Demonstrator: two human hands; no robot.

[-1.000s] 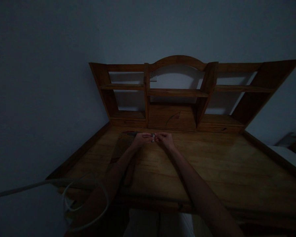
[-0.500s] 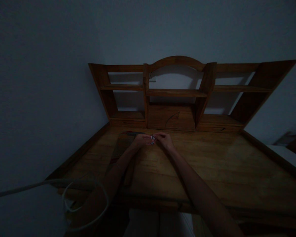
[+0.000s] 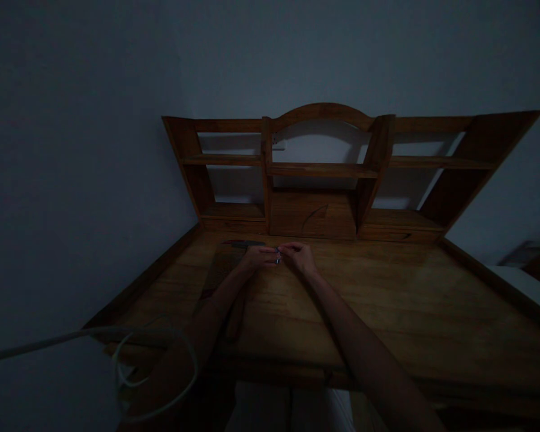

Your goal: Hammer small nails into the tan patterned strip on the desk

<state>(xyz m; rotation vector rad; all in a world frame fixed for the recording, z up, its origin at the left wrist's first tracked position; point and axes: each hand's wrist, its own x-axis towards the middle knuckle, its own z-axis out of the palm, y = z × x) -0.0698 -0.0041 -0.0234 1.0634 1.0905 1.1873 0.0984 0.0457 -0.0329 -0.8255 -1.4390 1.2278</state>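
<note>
Fingers of the left hand (image 3: pixel 254 258) and right hand (image 3: pixel 301 258) pinch a small shiny piece (image 3: pixel 277 261) between them, its shape too dim to read. Probably metal: light, stiff, somewhat slick, best gripped by its edges. Below the fingers spreads the wooden counter (image 3: pixel 387 294).

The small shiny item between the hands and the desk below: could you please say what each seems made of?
Small shiny item: possibly polished metal, judging by its bright glints, though too tiny and dim to be sure. Desk: apparently wood, faintly glossy, with streaky brown grain.
</note>
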